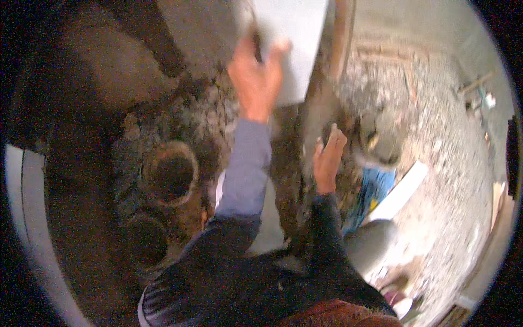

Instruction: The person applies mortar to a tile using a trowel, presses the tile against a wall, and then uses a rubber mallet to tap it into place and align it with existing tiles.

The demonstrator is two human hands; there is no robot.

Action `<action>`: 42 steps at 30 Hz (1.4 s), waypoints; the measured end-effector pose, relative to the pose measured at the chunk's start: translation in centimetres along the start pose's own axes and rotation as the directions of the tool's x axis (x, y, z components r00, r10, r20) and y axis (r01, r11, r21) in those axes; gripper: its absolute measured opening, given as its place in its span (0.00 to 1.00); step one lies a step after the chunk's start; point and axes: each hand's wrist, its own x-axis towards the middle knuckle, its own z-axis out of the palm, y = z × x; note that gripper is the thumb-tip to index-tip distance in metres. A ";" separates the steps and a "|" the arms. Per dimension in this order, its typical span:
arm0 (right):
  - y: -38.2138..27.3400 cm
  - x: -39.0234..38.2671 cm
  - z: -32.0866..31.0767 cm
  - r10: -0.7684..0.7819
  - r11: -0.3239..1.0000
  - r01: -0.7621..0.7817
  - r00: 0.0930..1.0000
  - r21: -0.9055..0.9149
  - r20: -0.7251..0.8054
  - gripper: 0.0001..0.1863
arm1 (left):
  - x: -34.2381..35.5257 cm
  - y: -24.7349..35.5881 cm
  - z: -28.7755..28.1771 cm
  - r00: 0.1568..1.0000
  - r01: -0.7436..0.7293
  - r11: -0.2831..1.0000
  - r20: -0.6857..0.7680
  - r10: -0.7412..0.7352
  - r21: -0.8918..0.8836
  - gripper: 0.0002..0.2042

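Observation:
Near the top middle, my left hand reaches far forward to a flat white panel. Its thumb lies over the panel's face while the fingers are at the left edge, blurred by motion, and it seems to grip that edge. The panel's upper part runs out of view. Lower and to the right, my right hand hovers over a dark, dusty strip, its thumb and fingers apart. I make out nothing held in it.
On the left, a round pot-like opening sits in rubble. To the right are a round bucket-like container, a crumpled blue sack and a long white strip on the debris-strewn ground. A wooden edge stands beside the panel.

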 end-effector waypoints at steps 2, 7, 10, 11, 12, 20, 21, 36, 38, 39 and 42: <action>-5.9 5.8 -4.2 -0.224 0.969 0.234 0.969 0.081 -0.107 0.31 | 0.0 0.7 0.7 0.997 0.055 0.998 0.064 -0.053 -0.025 0.22; -12.9 17.2 -7.9 -0.655 0.755 0.629 0.712 -0.187 -0.254 0.29 | 1.8 0.4 1.1 0.997 0.051 0.999 0.059 -0.050 -0.012 0.28; -14.0 18.6 -7.5 -0.705 0.709 0.656 0.667 -0.259 -0.241 0.28 | 1.8 -0.3 0.9 0.990 0.112 0.993 0.089 -0.110 -0.023 0.33; -14.3 18.7 -7.2 -0.704 0.709 0.647 0.670 -0.279 -0.234 0.28 | 1.8 -0.5 0.9 0.984 0.149 0.988 0.100 -0.145 -0.031 0.35; -14.8 18.4 -7.0 -0.686 0.727 0.628 0.687 -0.278 -0.239 0.28 | 1.7 -0.6 0.9 0.983 0.155 0.987 0.104 -0.150 -0.041 0.36; -15.9 18.2 -6.4 -0.653 0.747 0.573 0.729 -0.338 -0.207 0.30 | 0.8 -2.5 -0.6 0.946 0.276 0.957 0.201 -0.253 -0.094 0.44; -16.0 18.5 -6.6 -0.649 0.749 0.568 0.733 -0.341 -0.205 0.31 | 0.4 -2.7 -1.1 0.941 0.269 0.962 0.228 -0.252 -0.048 0.45; -16.4 17.8 -14.5 -0.835 0.539 0.742 0.534 -0.399 -0.133 0.23 | -2.9 1.6 -2.3 0.886 -0.100 0.979 0.432 0.168 -0.176 0.17; -17.1 19.0 -14.1 -0.869 0.491 0.864 0.475 -0.115 -0.140 0.22 | -0.9 4.1 -4.2 0.898 0.022 0.996 0.439 0.016 -0.081 0.18; -16.5 19.4 -15.6 -0.874 0.480 0.877 0.476 -0.020 -0.101 0.21 | -0.8 5.5 -4.0 0.884 0.106 0.985 0.466 -0.030 -0.139 0.18; -13.9 19.3 -18.8 -0.793 0.601 0.799 0.597 0.003 -0.125 0.18 | -0.5 6.8 -4.3 0.855 0.248 0.947 0.505 -0.114 -0.205 0.17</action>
